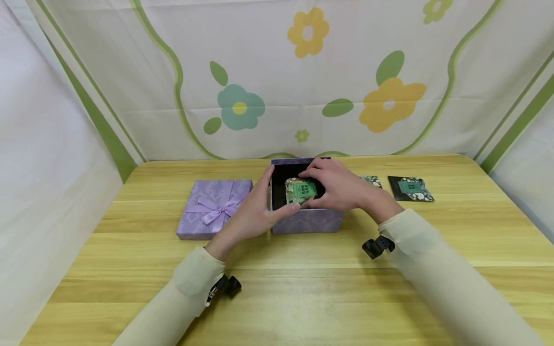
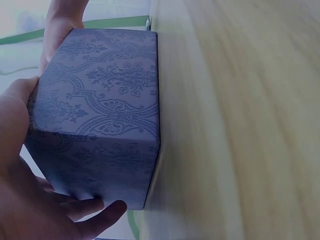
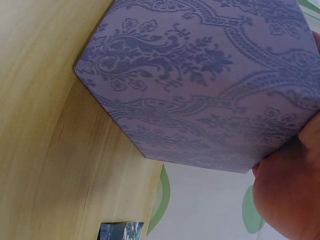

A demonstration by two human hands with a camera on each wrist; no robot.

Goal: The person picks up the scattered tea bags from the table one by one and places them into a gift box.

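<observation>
A purple patterned gift box point(image 1: 308, 222) stands uncovered on the table, its inside black. My left hand point(image 1: 257, 206) grips its left side, fingers along the outer wall point(image 2: 90, 165) and thumb over the front rim. At the mouth of the box, my right hand point(image 1: 336, 186) pinches a small green floral sachet point(image 1: 300, 191) between thumb and curled fingers. The sachet faces up with a green label. In the right wrist view the box's patterned side point(image 3: 190, 65) covers most of the picture, hiding the sachet.
Left of the box lies its purple lid point(image 1: 216, 197) with a ribbon bow. A dark packet with a green label point(image 1: 411, 188) lies to the right, and another packet point(image 1: 372, 181) is partly behind my right hand. A flower-printed cloth point(image 1: 277, 72) hangs behind the table.
</observation>
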